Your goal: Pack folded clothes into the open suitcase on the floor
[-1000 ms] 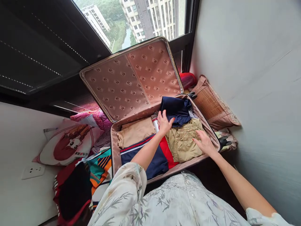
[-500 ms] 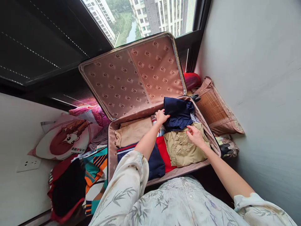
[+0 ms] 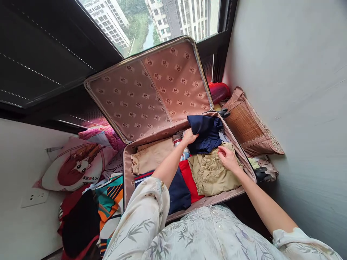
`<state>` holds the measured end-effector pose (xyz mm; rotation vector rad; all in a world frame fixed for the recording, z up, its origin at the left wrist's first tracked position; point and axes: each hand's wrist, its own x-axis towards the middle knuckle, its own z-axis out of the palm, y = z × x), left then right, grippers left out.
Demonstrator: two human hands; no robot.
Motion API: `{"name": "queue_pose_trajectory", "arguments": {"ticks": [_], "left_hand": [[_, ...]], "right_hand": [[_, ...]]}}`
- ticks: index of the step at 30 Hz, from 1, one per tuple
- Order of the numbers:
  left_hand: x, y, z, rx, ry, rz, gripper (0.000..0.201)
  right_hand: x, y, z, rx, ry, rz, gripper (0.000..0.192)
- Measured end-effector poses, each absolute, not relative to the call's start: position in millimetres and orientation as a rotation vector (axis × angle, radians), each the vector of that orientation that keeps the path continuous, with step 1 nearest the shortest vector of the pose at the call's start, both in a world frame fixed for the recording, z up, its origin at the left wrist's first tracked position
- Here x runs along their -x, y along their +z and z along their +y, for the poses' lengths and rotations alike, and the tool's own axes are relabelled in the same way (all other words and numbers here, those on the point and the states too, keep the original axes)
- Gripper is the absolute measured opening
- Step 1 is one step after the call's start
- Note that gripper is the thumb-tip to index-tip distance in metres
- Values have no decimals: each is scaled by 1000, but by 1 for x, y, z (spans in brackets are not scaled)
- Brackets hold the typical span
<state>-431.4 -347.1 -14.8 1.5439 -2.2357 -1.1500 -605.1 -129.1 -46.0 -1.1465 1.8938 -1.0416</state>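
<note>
An open suitcase (image 3: 159, 217) holds folded clothes. At its back right lies a navy blue garment (image 3: 207, 135), crumpled and partly folded. My left hand (image 3: 190, 137) is closed on the left edge of this garment, whose cloth is slightly raised there. By the garment's lower right corner is my right hand (image 3: 228, 157), fingers loosely bent and apart, over khaki shorts (image 3: 214, 177) with a gathered waistband. Left of the shorts are a red cloth (image 3: 191, 182) and a dark navy piece (image 3: 179, 193). A folded beige garment (image 3: 154, 155) fills the back left.
The raised suitcase lid (image 3: 151, 90) leans toward the window. Piled clothes (image 3: 81, 220) and a printed pillow (image 3: 73, 166) lie on the left. To the right, a brown woven pillow (image 3: 249, 122) rests against the wall (image 3: 298, 90). A red bundle (image 3: 219, 91) sits behind the lid.
My left hand has shifted slightly right and closed on the navy garment's left edge, which has moved a little. My right hand has moved slightly right and down. The camera view has shifted slightly.
</note>
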Motion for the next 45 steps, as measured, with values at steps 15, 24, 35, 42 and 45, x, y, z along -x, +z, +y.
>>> {"name": "queue_pose_trajectory", "arguments": {"ticks": [15, 24, 35, 42, 45], "left_hand": [[406, 80, -448, -1024, -1869, -2267, 69], [439, -4, -327, -1389, -620, -2662, 87], [414, -53, -268, -1318, -540, -2917, 85], [399, -51, -267, -1258, -498, -2874, 91], [396, -56, -261, -1432, -488, -2701, 97]], "right_hand": [[630, -20, -169, 1036, -1218, 1784, 100], [615, -67, -162, 1046, -783, 2210, 49], [603, -25, -246, 1481, -245, 2116, 84], [605, -29, -254, 1487, 32, 2154, 85], [608, -26, -241, 1527, 137, 2296, 84]]}}
